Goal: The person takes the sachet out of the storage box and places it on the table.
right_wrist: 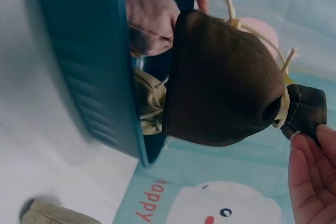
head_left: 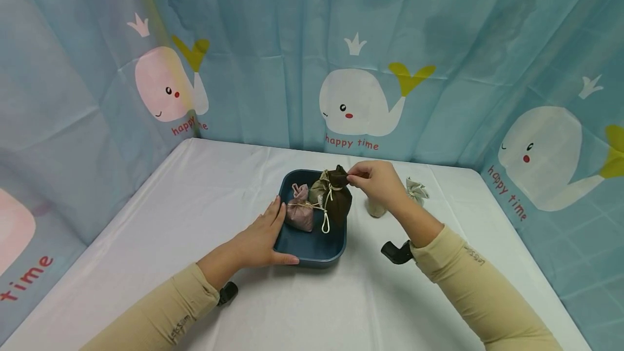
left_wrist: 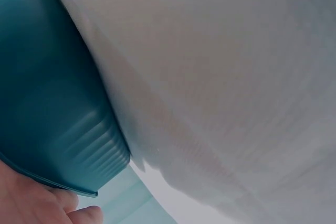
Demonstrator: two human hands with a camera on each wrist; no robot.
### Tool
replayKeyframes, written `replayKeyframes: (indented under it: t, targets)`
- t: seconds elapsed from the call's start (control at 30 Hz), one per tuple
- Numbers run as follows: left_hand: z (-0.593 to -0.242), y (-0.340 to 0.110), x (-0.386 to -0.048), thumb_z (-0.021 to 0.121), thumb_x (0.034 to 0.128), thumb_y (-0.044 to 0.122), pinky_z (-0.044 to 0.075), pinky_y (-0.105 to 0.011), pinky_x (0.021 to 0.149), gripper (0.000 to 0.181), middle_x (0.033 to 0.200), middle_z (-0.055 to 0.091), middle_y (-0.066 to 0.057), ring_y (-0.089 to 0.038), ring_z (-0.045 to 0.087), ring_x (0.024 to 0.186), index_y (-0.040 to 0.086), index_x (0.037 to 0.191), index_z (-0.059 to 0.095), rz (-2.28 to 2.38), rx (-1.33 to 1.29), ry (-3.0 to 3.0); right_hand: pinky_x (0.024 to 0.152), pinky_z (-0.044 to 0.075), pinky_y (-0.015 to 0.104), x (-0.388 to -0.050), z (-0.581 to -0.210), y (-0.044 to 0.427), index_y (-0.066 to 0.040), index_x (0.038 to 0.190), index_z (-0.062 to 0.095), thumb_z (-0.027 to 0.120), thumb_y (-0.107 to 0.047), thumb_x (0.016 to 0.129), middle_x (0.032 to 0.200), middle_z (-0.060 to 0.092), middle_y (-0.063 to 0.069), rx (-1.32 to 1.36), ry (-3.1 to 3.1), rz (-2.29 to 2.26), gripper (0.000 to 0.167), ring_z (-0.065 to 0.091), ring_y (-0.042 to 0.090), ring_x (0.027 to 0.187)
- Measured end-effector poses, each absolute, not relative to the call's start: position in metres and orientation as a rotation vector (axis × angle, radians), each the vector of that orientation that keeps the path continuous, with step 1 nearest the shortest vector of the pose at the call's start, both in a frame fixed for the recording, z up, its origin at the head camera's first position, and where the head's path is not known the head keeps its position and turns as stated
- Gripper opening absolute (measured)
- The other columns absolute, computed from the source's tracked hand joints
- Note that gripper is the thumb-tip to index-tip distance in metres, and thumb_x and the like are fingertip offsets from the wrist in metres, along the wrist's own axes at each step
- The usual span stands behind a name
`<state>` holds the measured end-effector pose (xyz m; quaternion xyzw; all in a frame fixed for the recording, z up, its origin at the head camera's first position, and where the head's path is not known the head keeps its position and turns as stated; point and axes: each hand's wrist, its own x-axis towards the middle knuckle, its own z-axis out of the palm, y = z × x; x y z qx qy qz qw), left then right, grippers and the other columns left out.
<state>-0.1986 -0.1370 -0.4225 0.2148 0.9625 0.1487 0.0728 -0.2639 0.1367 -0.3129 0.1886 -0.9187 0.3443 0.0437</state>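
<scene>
Beige sleeves point(head_left: 480, 283) lie nearest the camera. The right grip point(head_left: 380, 182) pinches only the top cloth of a brown bag point(head_left: 340, 207), hanging just below it above the blue tub point(head_left: 312, 249); so slight a hold could slip. The bag's cord point(right_wrist: 236, 23) might snag the pink bag point(head_left: 300, 220). The left grip point(head_left: 260, 238), fingers extended, touches the tub; light pressure might let it slide.

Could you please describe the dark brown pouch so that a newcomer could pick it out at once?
On the white table stands a dark blue bin. Over its right side, the right hand pinches the dark brown pouch by its gathered top, above a cream cord. It is darker than the pink pouch and olive pouch beside it.
</scene>
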Motion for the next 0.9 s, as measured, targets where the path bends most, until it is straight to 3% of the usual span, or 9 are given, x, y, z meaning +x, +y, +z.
replayKeyframes:
  t: [0.9]
  targets:
    - [-0.416, -0.133, -0.196, 0.047, 0.0622, 0.084, 0.017, -0.048, 0.108, 0.125, 0.152, -0.009, -0.015, -0.027, -0.002, 0.139, 0.002, 0.147, 0.004, 0.344, 0.62, 2.902, 0.07, 0.049, 0.035, -0.258, -0.301, 0.198, -0.008, 0.091, 0.071, 0.062, -0.022, 0.088, 0.085, 0.069, 0.008, 0.41, -2.741, 1.075, 0.017, 0.063, 0.02, 0.08]
